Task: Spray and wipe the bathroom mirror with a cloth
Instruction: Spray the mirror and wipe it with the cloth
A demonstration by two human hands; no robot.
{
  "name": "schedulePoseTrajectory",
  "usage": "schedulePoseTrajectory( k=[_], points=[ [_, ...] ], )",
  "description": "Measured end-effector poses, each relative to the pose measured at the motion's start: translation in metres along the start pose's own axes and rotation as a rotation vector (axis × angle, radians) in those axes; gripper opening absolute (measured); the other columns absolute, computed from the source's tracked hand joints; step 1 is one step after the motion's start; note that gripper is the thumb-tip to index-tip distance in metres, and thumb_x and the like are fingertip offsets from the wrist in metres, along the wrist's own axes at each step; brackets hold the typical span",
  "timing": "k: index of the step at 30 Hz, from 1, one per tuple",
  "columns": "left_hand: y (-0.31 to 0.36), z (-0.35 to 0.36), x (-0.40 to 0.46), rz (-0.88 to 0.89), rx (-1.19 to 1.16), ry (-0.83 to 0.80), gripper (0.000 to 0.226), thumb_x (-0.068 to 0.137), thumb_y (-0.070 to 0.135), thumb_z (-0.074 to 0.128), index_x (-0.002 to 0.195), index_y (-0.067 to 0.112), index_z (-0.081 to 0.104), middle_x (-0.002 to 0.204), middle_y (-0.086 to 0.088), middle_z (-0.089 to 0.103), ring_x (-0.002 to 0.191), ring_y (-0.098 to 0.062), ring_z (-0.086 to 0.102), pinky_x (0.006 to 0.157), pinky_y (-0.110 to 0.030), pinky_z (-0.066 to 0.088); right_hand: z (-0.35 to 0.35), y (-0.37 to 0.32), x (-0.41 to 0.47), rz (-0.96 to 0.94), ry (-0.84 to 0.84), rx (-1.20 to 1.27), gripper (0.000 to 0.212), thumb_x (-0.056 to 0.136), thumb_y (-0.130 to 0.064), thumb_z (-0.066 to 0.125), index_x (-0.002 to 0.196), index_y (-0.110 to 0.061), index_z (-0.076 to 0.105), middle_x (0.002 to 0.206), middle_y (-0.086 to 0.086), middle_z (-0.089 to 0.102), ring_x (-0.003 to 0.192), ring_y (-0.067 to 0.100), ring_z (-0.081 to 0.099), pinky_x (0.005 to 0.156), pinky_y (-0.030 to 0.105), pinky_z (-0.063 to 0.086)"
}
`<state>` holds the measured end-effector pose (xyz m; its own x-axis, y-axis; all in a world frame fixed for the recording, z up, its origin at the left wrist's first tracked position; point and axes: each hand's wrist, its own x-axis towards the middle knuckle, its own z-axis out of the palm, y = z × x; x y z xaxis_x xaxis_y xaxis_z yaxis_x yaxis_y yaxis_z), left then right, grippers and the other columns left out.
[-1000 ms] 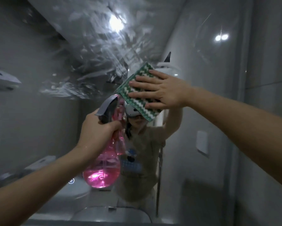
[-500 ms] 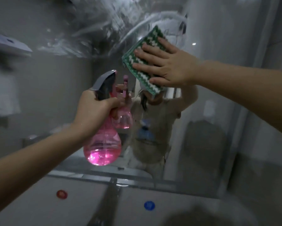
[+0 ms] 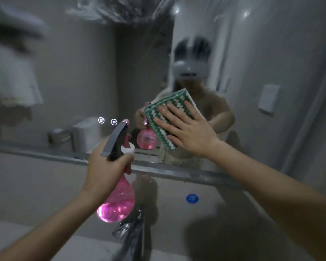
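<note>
The bathroom mirror (image 3: 79, 76) fills the upper view, with wet smears along its top. My right hand (image 3: 188, 129) lies flat with straight fingers on a green-and-white zigzag cloth (image 3: 158, 113), pressing it against the lower middle of the glass. My left hand (image 3: 107, 170) grips the neck of a pink spray bottle (image 3: 118, 200) with a grey trigger head, held in front of the mirror's lower edge, nozzle pointing up toward the glass. The bottle and cloth are reflected in the mirror.
A metal ledge (image 3: 177, 172) runs under the mirror. Below it is a grey wall with a blue dot (image 3: 192, 198) and a chrome tap (image 3: 133, 230) over a white basin (image 3: 94, 247). Two lit touch icons (image 3: 107, 121) glow in the glass. A wall meets the mirror at right.
My right hand has slid the cloth down the mirror from the upper part to the lower middle. The view has tilted down, and the bottle in my left hand sits lower.
</note>
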<state>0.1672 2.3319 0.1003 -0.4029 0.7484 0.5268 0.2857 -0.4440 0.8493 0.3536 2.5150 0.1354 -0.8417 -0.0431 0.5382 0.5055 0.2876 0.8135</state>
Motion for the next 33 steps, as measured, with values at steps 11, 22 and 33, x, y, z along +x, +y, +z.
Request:
schedulePoseTrajectory(
  k=[11, 22, 33],
  points=[
    [-0.070, -0.009, -0.022, -0.095, 0.031, -0.085, 0.031, 0.076, -0.011, 0.063, 0.088, 0.018, 0.059, 0.059, -0.031, 0.051, 0.048, -0.025, 0.050, 0.046, -0.021, 0.045, 0.019, -0.126, -0.039, 0.167, -0.137, 0.044, 0.055, 0.098, -0.039, 0.038, 0.151, -0.027, 0.025, 0.157, -0.002, 0.019, 0.147, 0.021, 0.003, 0.118, 0.045, -0.006],
    [-0.075, 0.038, -0.030, -0.117, -0.005, -0.290, 0.046, 0.075, -0.017, 0.059, 0.107, 0.017, 0.059, 0.049, 0.003, 0.050, 0.042, -0.007, 0.047, 0.041, -0.018, 0.039, -0.006, -0.068, -0.145, 0.235, -0.095, 0.117, 0.049, 0.094, -0.040, 0.056, 0.141, -0.031, 0.045, 0.148, -0.005, 0.039, 0.139, 0.013, 0.034, 0.113, 0.041, 0.025],
    [-0.083, 0.129, -0.055, -0.164, -0.029, -0.442, 0.033, 0.078, -0.015, 0.060, 0.098, 0.010, 0.056, 0.064, -0.032, 0.055, 0.038, -0.008, 0.051, 0.039, -0.017, 0.043, -0.023, -0.079, -0.250, 1.014, -0.238, 0.060, 0.051, 0.100, -0.041, 0.031, 0.147, -0.021, 0.021, 0.150, 0.018, 0.030, 0.139, 0.035, 0.022, 0.112, 0.050, 0.017]
  ],
)
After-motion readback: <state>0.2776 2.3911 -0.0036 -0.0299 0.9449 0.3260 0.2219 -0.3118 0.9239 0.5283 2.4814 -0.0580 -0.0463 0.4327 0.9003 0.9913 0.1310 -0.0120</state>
